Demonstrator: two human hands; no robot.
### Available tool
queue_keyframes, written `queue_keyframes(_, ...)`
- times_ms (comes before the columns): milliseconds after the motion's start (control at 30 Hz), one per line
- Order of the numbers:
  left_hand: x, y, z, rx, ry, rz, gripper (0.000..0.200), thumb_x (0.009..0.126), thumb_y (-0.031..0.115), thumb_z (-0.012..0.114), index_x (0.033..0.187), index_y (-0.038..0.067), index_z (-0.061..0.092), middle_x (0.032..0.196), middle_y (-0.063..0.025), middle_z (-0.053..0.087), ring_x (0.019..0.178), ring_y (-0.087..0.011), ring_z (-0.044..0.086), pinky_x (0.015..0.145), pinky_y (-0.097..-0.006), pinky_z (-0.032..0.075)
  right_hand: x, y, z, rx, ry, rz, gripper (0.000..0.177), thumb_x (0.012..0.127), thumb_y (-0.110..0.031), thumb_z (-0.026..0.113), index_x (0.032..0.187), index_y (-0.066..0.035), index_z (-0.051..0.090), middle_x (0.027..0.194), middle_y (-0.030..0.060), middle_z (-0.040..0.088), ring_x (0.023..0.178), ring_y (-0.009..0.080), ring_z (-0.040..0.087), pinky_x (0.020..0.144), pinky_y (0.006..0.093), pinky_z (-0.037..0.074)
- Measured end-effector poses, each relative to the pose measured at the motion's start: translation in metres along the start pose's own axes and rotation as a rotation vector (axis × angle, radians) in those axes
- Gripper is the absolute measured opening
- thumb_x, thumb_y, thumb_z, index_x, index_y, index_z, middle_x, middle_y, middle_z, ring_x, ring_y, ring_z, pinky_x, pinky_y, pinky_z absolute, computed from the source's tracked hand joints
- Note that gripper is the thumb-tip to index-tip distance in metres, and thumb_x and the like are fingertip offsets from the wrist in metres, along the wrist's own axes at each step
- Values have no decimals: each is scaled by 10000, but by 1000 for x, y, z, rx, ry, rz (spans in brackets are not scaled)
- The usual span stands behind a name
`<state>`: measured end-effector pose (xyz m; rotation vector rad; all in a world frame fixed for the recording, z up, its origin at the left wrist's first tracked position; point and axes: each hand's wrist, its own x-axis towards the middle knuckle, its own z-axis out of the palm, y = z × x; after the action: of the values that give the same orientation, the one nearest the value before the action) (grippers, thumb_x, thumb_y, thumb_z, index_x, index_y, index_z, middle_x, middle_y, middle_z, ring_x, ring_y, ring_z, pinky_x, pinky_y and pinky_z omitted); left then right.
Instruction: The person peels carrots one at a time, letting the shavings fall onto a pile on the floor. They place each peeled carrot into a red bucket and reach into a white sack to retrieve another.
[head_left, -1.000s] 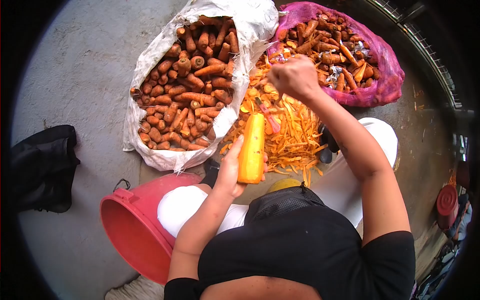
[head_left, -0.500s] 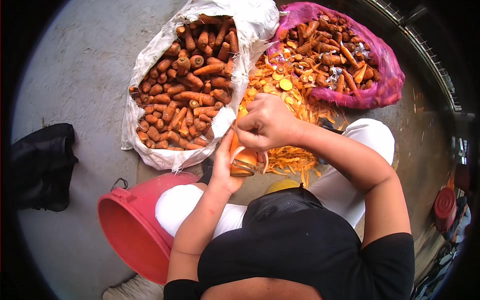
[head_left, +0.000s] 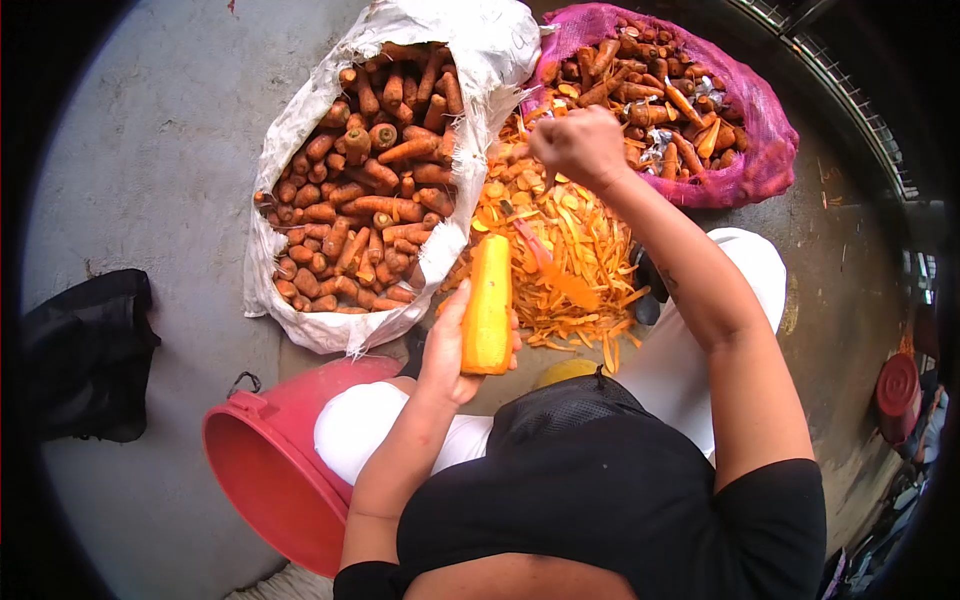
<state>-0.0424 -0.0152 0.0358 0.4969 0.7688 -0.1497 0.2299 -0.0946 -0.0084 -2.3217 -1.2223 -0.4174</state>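
My left hand [head_left: 446, 345] is wrapped round a thick peeled carrot [head_left: 488, 310], bright orange-yellow and held nearly upright with its narrower end away from me. My right hand [head_left: 582, 145] is a closed fist, raised beyond the carrot and apart from it. It grips a peeler whose handle is hidden in the fist; the blade end is blurred. Below the fist, a smeared strip of peel [head_left: 545, 255] shows above a heap of carrot peelings and cut ends [head_left: 575, 225] on the floor.
A white sack [head_left: 275, 165] of unpeeled carrots [head_left: 365, 205] stands ahead on the left. Behind the peelings is a pink mesh sack [head_left: 765, 165] with more carrots. A red bucket [head_left: 270, 470] lies tipped by my left leg. Black cloth [head_left: 90, 350] lies far left.
My right hand has moved forward and to the right, away from the carrot, taking the peeler off it. The left hand still holds the carrot, whose surface is now uncovered.
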Motion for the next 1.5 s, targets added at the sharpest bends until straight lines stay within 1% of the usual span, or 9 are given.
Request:
queue_keyframes(100,-1,10,-12,-43,30,35,429,974,455,403,1152,80,510,868,-146,597,667,-246,623,497,-361,539,7,6,-12,-127,94,43,360,875,-362,518,581,-198,647,464,-4,553,401,149,514,518,336,435)
queue_keyframes(167,4,15,-17,-73,25,65,416,978,442,397,1164,88,511,874,-146,599,690,-246,624,509,-356,540,5,-10,-17,190,-203,207,375,888,-345,493,580,-217,664,419,-59,514,335,67,447,357,283,343)
queue_keyframes(233,9,16,-24,-99,-57,50,411,982,427,393,1180,87,510,908,-140,611,747,-244,632,573,-380,549,-1,-36,-22,424,-272,167,283,838,-267,544,626,-154,693,447,-22,561,388,67,530,398,270,403)
queue_keyframes(467,13,14,-3,-201,57,36,401,972,418,395,1091,72,558,910,-113,636,796,-261,629,634,-371,524,-27,-100,-51,720,-56,-356,259,700,-199,618,484,-140,488,457,37,434,438,244,460,485,365,344)
queue_keyframes(567,12,14,7,-207,40,8,450,978,450,351,1067,61,558,888,-115,637,769,-272,634,615,-383,530,-32,-100,-50,665,-120,-380,235,696,-269,618,503,-140,579,468,75,502,480,277,550,510,396,426)
queue_keyframes(1000,11,7,-1,-52,-22,62,491,978,485,341,1079,47,541,841,-151,623,639,-255,628,499,-374,528,-27,-88,-45,635,-48,-328,243,710,-228,626,497,-164,527,456,46,432,443,250,468,482,376,360)
queue_keyframes(1233,-3,12,6,-27,-267,-27,588,991,491,309,1370,49,392,826,-132,578,655,-181,622,520,-309,531,9,12,-16,-41,88,-13,366,852,-381,530,536,-214,610,440,-29,520,404,136,507,528,332,429)
queue_keyframes(1333,0,12,5,-83,-226,7,547,989,466,323,1328,49,428,883,-143,593,697,-199,617,567,-334,537,6,-15,-22,196,-75,78,345,851,-332,526,560,-193,649,436,-40,549,366,101,509,399,307,387)
queue_keyframes(1500,15,6,-16,-79,-38,99,455,974,424,354,1210,62,499,977,-150,617,773,-259,620,635,-390,539,-12,-89,-49,553,-183,-113,263,756,-225,574,515,-126,607,441,51,523,394,215,534,418,343,395)
